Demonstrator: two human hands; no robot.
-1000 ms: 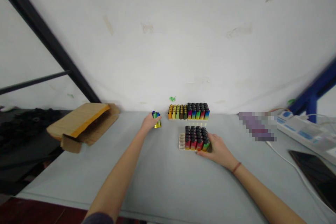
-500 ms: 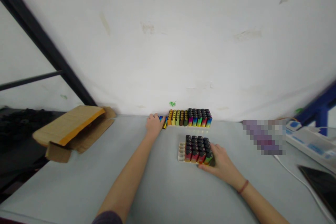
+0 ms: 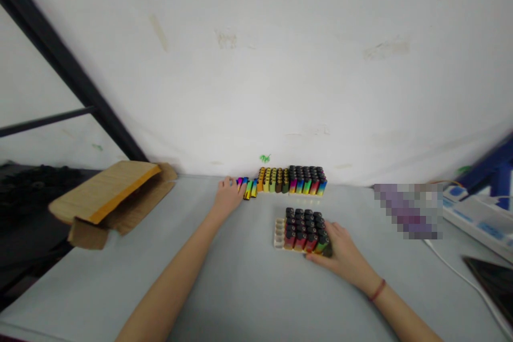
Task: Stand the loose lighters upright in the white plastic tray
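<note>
My left hand (image 3: 228, 195) is at the back of the table by the wall, its fingers bent over the end of a small group of loose, bright multicoloured lighters (image 3: 249, 189). The lighters under the fingers are partly hidden. My right hand (image 3: 343, 254) is closed around the right side of a pale tray (image 3: 279, 234), thumb at the front and fingers behind. Rows of black-topped lighters (image 3: 305, 232) with red and green bodies stand upright in it. The tray's left column of holes holds no lighters.
Against the wall stand yellow and dark lighters (image 3: 272, 180) beside a block of rainbow lighters (image 3: 308, 180). An open cardboard box (image 3: 108, 197) lies at the left. A power strip (image 3: 476, 219), white cable (image 3: 460, 272) and dark flat device (image 3: 491, 283) are at the right, near a blurred-out patch.
My left hand has moved slightly left, uncovering more of the loose coloured lighters. My right hand keeps its grip on the tray.
</note>
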